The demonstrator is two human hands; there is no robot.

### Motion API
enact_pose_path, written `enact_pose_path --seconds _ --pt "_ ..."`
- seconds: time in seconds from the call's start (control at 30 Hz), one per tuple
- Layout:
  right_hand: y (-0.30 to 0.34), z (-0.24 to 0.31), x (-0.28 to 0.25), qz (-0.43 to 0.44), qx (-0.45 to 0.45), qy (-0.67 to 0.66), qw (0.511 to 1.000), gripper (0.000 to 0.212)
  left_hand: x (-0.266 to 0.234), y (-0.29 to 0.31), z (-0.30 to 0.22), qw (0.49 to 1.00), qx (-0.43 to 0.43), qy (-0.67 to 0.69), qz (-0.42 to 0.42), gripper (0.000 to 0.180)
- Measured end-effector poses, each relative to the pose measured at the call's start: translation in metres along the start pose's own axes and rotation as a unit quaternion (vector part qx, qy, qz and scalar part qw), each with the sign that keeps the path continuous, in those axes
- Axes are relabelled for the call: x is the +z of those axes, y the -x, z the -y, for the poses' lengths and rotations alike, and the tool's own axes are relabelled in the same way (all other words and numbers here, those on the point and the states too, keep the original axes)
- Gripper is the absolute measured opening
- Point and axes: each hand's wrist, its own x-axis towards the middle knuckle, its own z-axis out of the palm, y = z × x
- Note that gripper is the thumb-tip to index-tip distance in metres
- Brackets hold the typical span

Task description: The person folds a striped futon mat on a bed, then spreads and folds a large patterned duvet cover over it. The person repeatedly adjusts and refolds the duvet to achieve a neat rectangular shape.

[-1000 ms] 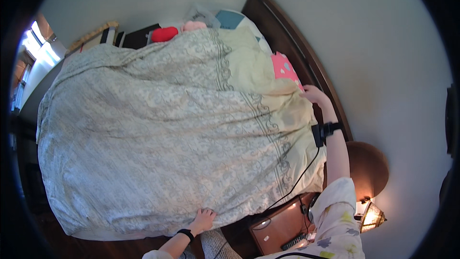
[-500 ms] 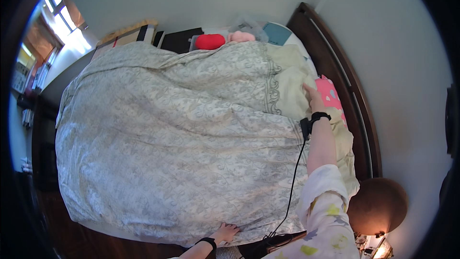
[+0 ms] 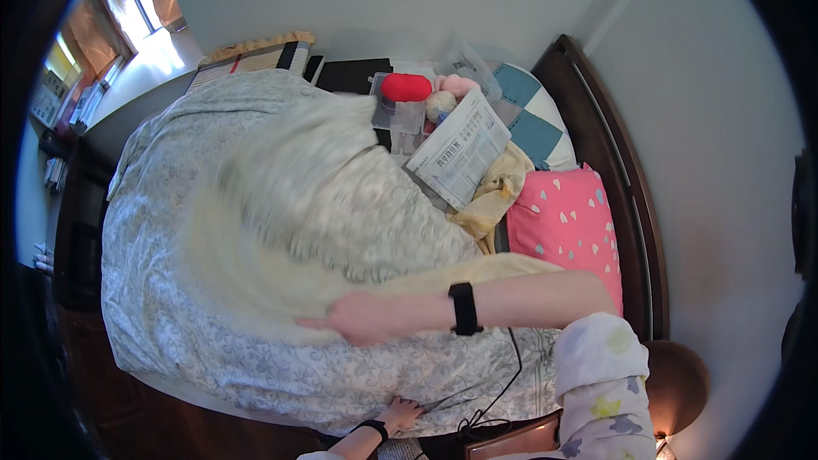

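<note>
Partly turned-back duvet point(image 3: 341, 213): on the bed, whitish with grey scrolling florals; its raised portion is badly blurred, with a pale cream band curving along it and dark scrollwork beside the cream.
Right hand point(image 3: 362, 317): over the cream band, index finger pointing left; blur hides its grip, so I cannot tell whether it is clamped on the fabric.
Left hand point(image 3: 402, 415): resting on the duvet at the near edge, grip apart, fingers a little spread.
Wristbands: black, one on each wrist point(image 3: 463, 308).
Uncovered area: pink pillow point(image 3: 567, 209) with pale hearts, against the dark headboard point(image 3: 596, 123); yellow cloth point(image 3: 504, 181) just beside it, partly under a newspaper point(image 3: 461, 153).
Far side: clear plastic box point(image 3: 397, 116) with a red rounded item point(image 3: 406, 87) at it, a pink soft toy point(image 3: 457, 85) near.
Near right: brown lampshade point(image 3: 679, 379) beyond the sleeve.
</note>
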Motion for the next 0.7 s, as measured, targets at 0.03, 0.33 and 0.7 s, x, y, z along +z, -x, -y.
enact_pose_path --seconds 0.03,0.33,0.7 --pt "0.003 0.0 0.014 -0.014 -0.014 -0.001 1.0 0.034 0.002 -0.002 0.001 1.0 0.004 0.003 -0.002 0.043" --pt "0.101 -0.176 -0.189 -0.286 0.34 0.208 0.871 0.01 0.011 0.004 0.001 0.998 0.017 -0.009 -0.06 0.041" --pt "0.256 -0.291 -0.226 -0.26 0.704 0.443 0.491 0.083 0.016 0.007 -0.014 0.992 -0.007 0.077 -0.104 0.043"
